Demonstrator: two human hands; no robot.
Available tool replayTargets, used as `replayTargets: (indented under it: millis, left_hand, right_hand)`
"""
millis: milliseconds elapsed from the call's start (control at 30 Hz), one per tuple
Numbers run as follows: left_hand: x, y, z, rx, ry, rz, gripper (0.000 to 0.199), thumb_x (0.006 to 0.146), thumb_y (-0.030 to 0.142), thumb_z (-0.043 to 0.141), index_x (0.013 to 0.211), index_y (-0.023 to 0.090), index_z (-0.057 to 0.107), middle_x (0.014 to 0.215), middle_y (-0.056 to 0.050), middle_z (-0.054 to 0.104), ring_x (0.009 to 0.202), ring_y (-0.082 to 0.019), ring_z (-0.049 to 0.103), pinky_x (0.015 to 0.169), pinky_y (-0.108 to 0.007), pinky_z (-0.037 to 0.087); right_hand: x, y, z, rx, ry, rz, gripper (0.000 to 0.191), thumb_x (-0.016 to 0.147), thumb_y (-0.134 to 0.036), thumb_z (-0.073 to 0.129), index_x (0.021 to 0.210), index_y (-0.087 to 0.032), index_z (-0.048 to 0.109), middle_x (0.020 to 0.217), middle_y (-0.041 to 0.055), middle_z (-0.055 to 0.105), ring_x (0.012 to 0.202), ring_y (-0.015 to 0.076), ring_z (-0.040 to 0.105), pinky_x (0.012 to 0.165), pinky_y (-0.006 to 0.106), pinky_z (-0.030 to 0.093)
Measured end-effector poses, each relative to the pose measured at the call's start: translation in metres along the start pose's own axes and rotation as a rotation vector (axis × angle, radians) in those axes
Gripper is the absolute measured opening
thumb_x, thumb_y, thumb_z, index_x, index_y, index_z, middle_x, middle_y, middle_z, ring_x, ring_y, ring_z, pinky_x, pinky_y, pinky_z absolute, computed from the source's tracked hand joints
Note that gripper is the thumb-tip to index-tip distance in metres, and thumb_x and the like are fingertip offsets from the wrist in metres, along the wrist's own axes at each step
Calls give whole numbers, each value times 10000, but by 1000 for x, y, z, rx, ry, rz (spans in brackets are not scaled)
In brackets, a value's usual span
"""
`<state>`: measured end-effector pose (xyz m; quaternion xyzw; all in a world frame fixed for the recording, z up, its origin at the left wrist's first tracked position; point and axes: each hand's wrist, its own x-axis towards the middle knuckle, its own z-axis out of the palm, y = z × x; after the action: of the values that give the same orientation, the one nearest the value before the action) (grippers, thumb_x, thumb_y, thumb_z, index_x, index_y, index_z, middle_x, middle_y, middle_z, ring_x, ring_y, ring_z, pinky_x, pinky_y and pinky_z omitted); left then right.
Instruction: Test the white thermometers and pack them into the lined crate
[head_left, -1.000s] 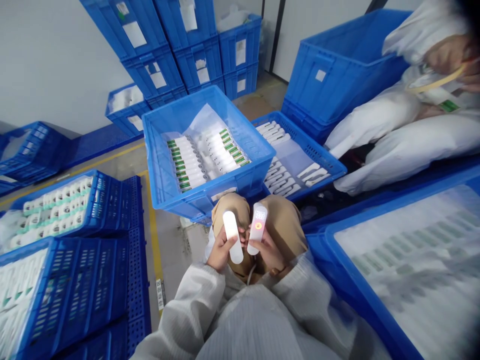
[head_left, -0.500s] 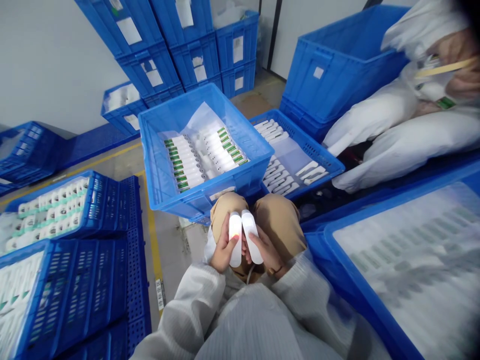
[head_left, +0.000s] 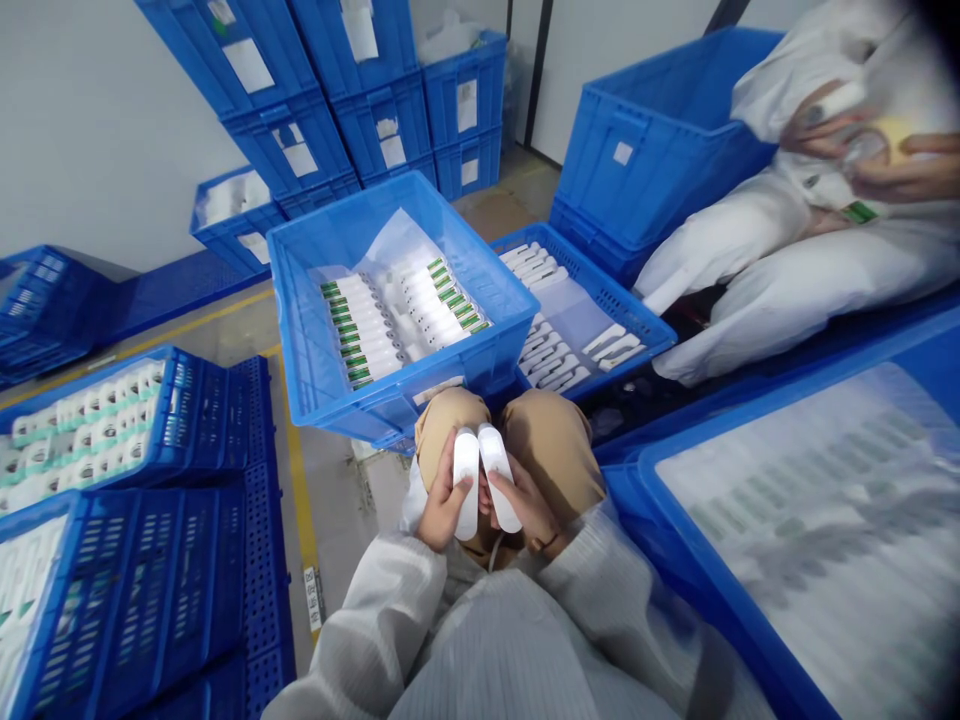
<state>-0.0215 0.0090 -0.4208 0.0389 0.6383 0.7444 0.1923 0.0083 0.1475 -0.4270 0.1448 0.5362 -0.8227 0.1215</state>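
My left hand (head_left: 448, 500) is closed around a long white plastic device (head_left: 466, 470) with rounded ends, thumb on its face. A matching white device (head_left: 497, 475) is in my right hand (head_left: 527, 505), its thumb also resting on the face. Both devices are held side by side over my knees, tops close together and lower ends slightly apart. My other fingers are mostly hidden behind them. Just beyond my knees stands a blue bin (head_left: 405, 390) holding two rows of similar white devices (head_left: 367, 325) with green labels.
Right of that bin sits a shallow blue crate (head_left: 656, 335) of white parts. Slatted crates (head_left: 150, 590) of white pieces stand at left, stacked bins (head_left: 322, 100) behind. A covered bin (head_left: 652, 480) is near my right. A co-worker's hands (head_left: 862, 150) hold white items at upper right.
An orange-red glow on the left device by my thumb is gone. The view has shifted slightly; my hands keep the same hold. The co-worker's hands have moved and show more clearly.
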Motion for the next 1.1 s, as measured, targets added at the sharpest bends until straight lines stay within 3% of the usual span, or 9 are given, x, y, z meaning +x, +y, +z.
replayTargets:
  millis: [100,200,300,467,533,700,833,1000,1100]
  left_hand:
    - [1,-1,-1,32,4,38,755,841,443,586,1483,210,263,1566,-45,227,1436,-278,179,1185,-400,185]
    - [0,-1,0,-33,-30,-26,818,839,456,583,1507,227,172,1573,-65,194,1360,-316,349,1116,-441,344]
    - [-2,0,1,-100,-56,-97,882,828,470,594,1517,248,90,1558,-98,231,1102,-313,594,903,-436,538]
    - [-3,1,3,-130,-69,-121,888,846,484,569,1517,236,42,1388,-139,491,835,-240,672,719,-393,583]
    - [-2,1,4,-132,-70,-123,878,853,493,555,1516,237,39,1326,-139,545,809,-229,672,712,-389,581]
    - [-1,0,4,-100,-48,-109,875,836,523,563,1512,249,80,1390,-136,478,819,-220,664,741,-390,574]
    - [-1,3,4,-81,-43,-112,888,830,536,565,1514,227,90,1318,-142,544,881,-257,656,780,-415,564]
    - [-2,7,5,-75,-3,-111,853,821,512,592,1509,237,168,1396,-132,478,912,-269,649,785,-410,564]
    - [-3,6,5,-132,-40,-138,895,830,496,589,1520,249,76,1200,-122,625,811,-254,666,701,-400,573]
  right_hand:
    - [2,2,-2,4,2,-5,547,743,-528,691,1102,-192,450,616,-36,556,455,131,548,328,215,441]
    - [3,4,-3,8,-4,0,538,754,-531,680,1106,-195,450,611,-36,555,453,132,548,327,216,445]
    - [3,4,-3,7,-2,3,552,760,-554,664,1115,-190,449,597,-35,556,441,133,541,328,220,446]
    - [2,3,-2,-4,10,-1,578,755,-571,662,1130,-182,454,602,-30,560,446,137,545,328,222,442]
    - [2,3,-2,-9,6,-5,574,761,-574,656,1127,-180,456,595,-31,560,436,135,539,325,221,438]
    - [1,2,-2,-12,11,-4,574,760,-594,647,1108,-176,462,582,-34,554,415,128,523,317,220,433]
    - [1,2,-1,-6,16,-1,570,752,-595,655,1090,-176,468,593,-28,559,440,137,539,321,224,443]
    - [1,2,-2,15,-11,-4,465,778,-579,635,980,-184,496,588,-23,557,432,124,532,343,221,442]
    - [2,4,-2,24,-39,-10,434,788,-575,626,946,-190,503,586,-19,563,427,123,535,347,218,432]
